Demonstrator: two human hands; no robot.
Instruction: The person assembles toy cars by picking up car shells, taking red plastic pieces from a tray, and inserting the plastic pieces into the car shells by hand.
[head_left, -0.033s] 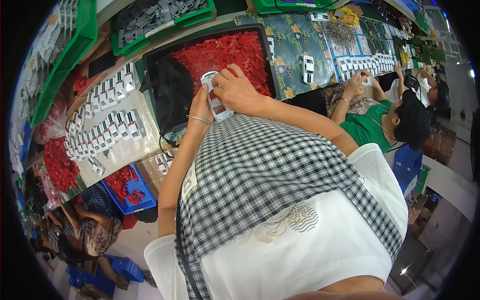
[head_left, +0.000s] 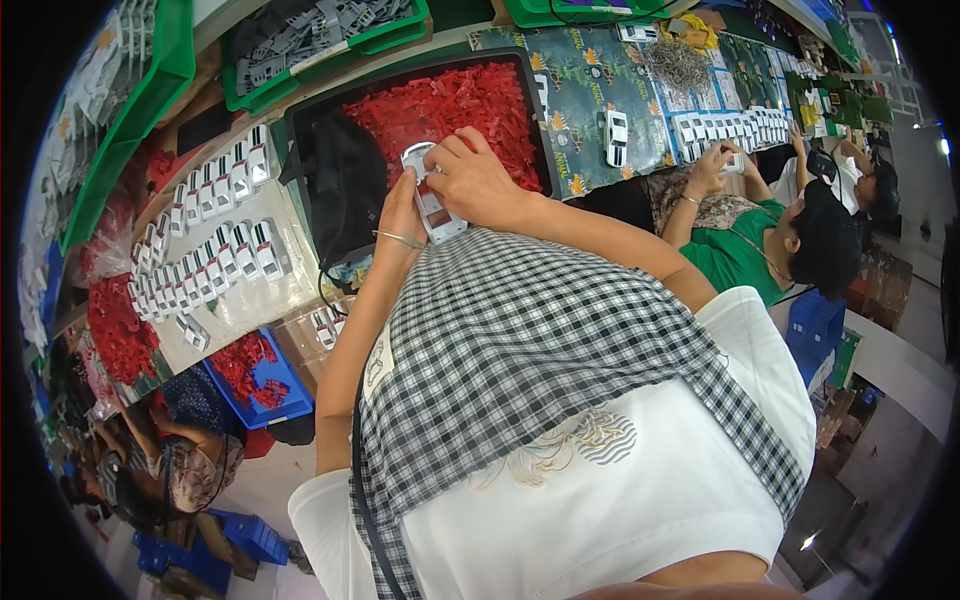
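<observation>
A white toy car body [head_left: 438,217] is between my hands, over the near edge of a black tray [head_left: 535,130] heaped with small red plastic parts [head_left: 450,95]. My left hand [head_left: 401,212] grips the car along its left side, thumb near the top. From the right, my right hand [head_left: 474,184] closes on the car's upper part with bent fingers. Whether a small part sits under those fingertips is hidden. A dark cloth or bag [head_left: 345,175] lies in the tray's left side, beside my left hand.
To the left, rows of white toy cars [head_left: 215,265] stand on the table. Nearby are a blue bin [head_left: 290,400] with red parts and a green crate [head_left: 425,22] of grey parts. On the right, a co-worker in green [head_left: 735,245] handles a white piece beside another car row [head_left: 730,130].
</observation>
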